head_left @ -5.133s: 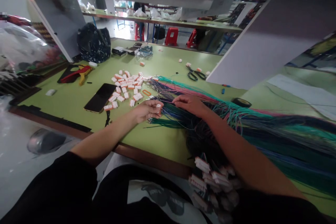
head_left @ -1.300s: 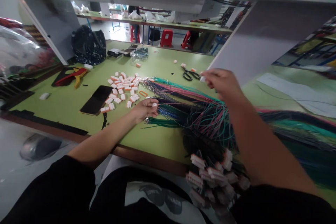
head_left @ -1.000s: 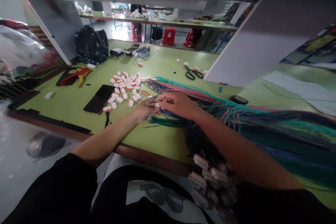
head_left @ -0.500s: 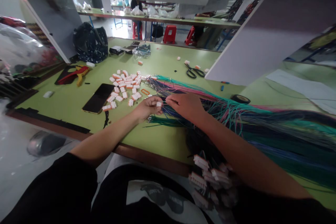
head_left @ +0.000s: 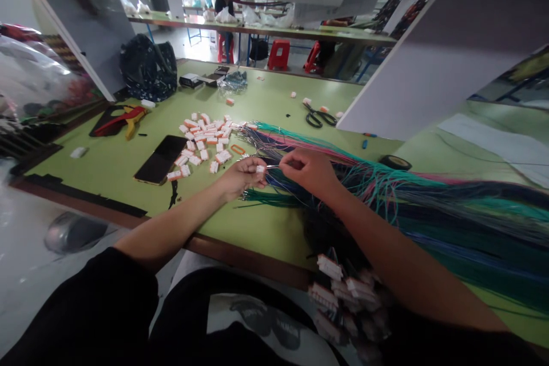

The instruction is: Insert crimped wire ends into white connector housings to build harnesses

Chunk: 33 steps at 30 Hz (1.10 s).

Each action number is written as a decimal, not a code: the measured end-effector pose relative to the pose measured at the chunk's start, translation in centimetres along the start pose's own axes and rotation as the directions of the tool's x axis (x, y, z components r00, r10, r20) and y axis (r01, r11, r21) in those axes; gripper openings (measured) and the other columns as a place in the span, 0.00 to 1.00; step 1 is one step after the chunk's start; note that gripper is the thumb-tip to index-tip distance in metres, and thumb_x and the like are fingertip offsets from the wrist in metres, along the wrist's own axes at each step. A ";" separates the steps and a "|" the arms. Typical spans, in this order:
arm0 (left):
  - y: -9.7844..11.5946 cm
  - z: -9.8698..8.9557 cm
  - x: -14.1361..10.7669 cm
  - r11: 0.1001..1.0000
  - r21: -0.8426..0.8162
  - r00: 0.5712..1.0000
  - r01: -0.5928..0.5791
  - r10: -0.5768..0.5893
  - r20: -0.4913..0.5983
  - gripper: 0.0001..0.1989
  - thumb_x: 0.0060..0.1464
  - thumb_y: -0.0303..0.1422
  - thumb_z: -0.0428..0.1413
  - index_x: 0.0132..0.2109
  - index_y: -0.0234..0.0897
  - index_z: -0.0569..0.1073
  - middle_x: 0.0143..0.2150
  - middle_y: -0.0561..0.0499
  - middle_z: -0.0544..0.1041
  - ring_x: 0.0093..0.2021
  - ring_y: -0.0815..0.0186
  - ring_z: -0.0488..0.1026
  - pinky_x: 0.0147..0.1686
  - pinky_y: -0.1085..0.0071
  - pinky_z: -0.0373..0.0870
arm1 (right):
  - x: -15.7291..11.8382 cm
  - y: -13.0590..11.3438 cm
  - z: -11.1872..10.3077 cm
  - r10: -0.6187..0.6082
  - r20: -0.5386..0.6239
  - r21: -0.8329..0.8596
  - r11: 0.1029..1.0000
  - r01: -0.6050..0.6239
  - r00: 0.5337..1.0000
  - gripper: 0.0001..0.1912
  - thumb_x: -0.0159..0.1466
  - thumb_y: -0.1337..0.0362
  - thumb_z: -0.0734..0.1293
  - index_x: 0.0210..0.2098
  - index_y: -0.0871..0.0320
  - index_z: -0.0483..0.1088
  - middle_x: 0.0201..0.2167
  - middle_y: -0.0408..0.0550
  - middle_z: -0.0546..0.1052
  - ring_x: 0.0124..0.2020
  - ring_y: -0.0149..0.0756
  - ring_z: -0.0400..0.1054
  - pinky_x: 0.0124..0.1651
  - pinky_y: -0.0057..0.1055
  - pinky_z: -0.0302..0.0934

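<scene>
Green bench top (head_left: pixel 266 100) fills my view, its brown front edge running just ahead of the lap; a white slanted panel (head_left: pixel 429 68) closes off the far right. My left hand (head_left: pixel 240 177) is curled around a small white connector (head_left: pixel 259 170), pinched at the fingertips; my right hand (head_left: pixel 311 170) is pinched on a thin wire (head_left: pixel 274 166) whose end sits right at the connector. Both hands lie over the near end of the coloured wire bundle (head_left: pixel 386 189), which spreads rightward and takes up most of that side. Loose white and orange connectors (head_left: pixel 206 140) lie in a heap just left of the hands, a black phone (head_left: pixel 162 159) beside them; bare green surface stays open nearer the front edge. Scissors (head_left: pixel 319 119) sit well apart at the back; finished connectors (head_left: pixel 343 286) hang over the front edge by my right forearm.
</scene>
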<state>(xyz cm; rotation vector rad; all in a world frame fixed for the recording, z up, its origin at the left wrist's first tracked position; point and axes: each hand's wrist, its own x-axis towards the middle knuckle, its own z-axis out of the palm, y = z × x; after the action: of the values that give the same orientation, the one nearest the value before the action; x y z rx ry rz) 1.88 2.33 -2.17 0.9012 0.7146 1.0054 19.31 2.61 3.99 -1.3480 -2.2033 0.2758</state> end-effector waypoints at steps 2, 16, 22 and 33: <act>0.1 -0.1 0.0 0.999 -0.028 0.999 0.031 -0.032 -0.004 0.17 0.37 0.25 0.66 0.34 0.33 0.68 0.20 0.57 0.72 0.22 0.73 0.72 0.25 0.78 0.70 | -0.1 -0.1 0.1 0.010 -0.002 -0.013 1.000 -0.010 1.000 0.07 0.51 0.65 0.62 0.22 0.57 0.72 0.20 0.42 0.71 0.23 0.29 0.59 0.28 0.27 0.51; 0.3 -0.1 -0.2 0.988 -0.087 0.991 0.127 -0.130 -0.034 0.10 0.46 0.19 0.59 0.36 0.31 0.69 0.21 0.55 0.72 0.22 0.73 0.72 0.26 0.78 0.70 | -0.5 -0.2 1.5 0.026 -0.070 -0.173 0.984 -0.038 0.997 0.09 0.53 0.63 0.61 0.24 0.57 0.73 0.21 0.44 0.72 0.23 0.30 0.61 0.28 0.27 0.49; 0.2 -0.3 -0.2 0.990 -0.076 0.993 0.117 -0.118 -0.008 0.11 0.43 0.21 0.62 0.36 0.31 0.70 0.21 0.55 0.72 0.22 0.73 0.72 0.25 0.78 0.69 | -0.6 -0.3 1.7 0.061 -0.069 -0.095 0.993 -0.067 0.996 0.08 0.52 0.64 0.61 0.24 0.56 0.73 0.21 0.44 0.73 0.23 0.30 0.61 0.28 0.27 0.51; -0.1 -0.3 -0.3 0.997 -0.016 0.996 0.080 -0.079 0.026 0.11 0.43 0.22 0.61 0.37 0.31 0.70 0.21 0.55 0.72 0.22 0.73 0.72 0.24 0.78 0.67 | -0.8 -0.2 2.6 0.045 -0.032 0.019 0.999 -0.044 0.998 0.08 0.52 0.64 0.61 0.22 0.57 0.71 0.18 0.42 0.70 0.21 0.28 0.59 0.27 0.26 0.50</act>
<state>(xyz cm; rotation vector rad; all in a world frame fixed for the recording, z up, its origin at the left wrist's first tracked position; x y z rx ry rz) 1.57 2.12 -2.38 0.8628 0.7140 0.9267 18.05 2.09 1.67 -1.3834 -2.1411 0.2884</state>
